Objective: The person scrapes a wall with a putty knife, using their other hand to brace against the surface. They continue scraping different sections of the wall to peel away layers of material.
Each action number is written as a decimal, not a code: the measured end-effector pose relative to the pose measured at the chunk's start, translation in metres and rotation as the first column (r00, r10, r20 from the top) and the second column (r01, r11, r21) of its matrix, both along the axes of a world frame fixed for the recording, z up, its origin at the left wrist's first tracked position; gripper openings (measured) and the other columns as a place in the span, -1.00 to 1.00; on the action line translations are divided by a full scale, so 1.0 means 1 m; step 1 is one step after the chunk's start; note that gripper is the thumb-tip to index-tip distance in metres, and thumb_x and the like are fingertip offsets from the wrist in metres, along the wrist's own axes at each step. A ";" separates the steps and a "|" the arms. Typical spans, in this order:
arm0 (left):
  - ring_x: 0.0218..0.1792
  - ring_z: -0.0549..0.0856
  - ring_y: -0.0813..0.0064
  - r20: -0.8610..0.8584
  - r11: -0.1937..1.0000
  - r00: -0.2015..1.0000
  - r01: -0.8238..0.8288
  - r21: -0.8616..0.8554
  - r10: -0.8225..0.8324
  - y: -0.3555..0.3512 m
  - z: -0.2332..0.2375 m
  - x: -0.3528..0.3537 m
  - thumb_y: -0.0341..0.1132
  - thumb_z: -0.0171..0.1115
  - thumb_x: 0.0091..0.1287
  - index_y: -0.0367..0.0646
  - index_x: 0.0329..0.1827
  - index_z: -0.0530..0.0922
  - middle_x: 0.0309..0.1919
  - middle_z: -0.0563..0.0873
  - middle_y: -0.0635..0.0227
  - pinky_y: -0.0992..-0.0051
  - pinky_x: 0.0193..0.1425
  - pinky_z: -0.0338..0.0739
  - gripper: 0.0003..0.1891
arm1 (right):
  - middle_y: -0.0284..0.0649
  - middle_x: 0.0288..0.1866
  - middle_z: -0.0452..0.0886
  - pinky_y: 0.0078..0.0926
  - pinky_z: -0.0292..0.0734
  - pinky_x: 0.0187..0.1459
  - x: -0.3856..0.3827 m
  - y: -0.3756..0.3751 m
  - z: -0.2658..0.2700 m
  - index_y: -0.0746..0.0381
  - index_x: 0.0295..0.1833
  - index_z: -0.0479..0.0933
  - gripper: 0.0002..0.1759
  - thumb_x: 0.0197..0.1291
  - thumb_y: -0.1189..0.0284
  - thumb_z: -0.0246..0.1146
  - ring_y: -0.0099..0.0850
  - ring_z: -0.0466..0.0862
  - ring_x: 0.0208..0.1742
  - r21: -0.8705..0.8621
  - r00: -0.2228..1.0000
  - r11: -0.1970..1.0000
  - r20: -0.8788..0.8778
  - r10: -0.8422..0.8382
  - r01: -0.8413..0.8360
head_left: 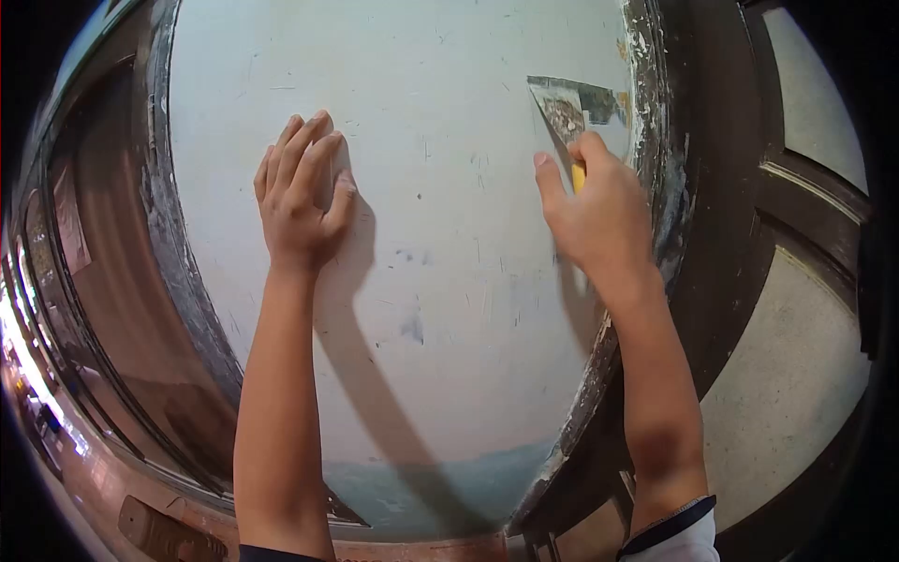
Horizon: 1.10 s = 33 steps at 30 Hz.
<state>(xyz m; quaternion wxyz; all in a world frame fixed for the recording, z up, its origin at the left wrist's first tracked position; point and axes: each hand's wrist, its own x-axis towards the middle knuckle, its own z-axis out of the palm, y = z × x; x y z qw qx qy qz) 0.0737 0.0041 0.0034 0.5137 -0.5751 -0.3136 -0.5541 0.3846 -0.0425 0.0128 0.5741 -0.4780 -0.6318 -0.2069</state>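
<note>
Yellow-handled scraper (pixel 567 114) points up, long axis near-vertical

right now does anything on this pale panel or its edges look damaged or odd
Yes: the dark frame edge beside the right hand looks chipped and patchy, with whitish spots showing. The pale panel has scattered dark marks and bluish smudges around its middle, breaking an otherwise plain surface.

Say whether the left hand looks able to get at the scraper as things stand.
Probably yes: only the pale panel lies between the left hand and the scraper, though the right hand grips its handle.
</note>
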 end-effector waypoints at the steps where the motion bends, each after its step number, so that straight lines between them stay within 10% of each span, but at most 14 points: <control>1: 0.60 0.49 0.27 0.004 1.000 1.000 0.006 -0.001 -0.006 0.000 0.000 0.001 -0.30 0.29 0.28 0.09 0.22 0.72 0.47 0.67 0.45 0.14 0.69 0.23 -0.59 | 0.13 -0.06 0.76 0.14 0.66 -0.01 0.000 -0.001 -0.005 0.31 0.08 0.58 -0.55 0.46 0.10 0.29 0.17 0.79 -0.04 -0.004 1.000 1.000 0.013 -0.014 0.014; 33: 0.59 0.50 0.26 0.010 1.000 1.000 -0.009 0.007 0.009 0.000 -0.002 0.002 -0.29 0.30 0.28 0.06 0.22 0.72 0.47 0.67 0.43 0.12 0.68 0.22 -0.59 | 0.15 -0.01 0.74 0.13 0.67 0.02 -0.010 0.004 0.007 0.31 0.16 0.56 -0.52 0.45 0.10 0.29 0.20 0.77 0.00 -0.048 1.000 0.999 0.021 -0.008 0.009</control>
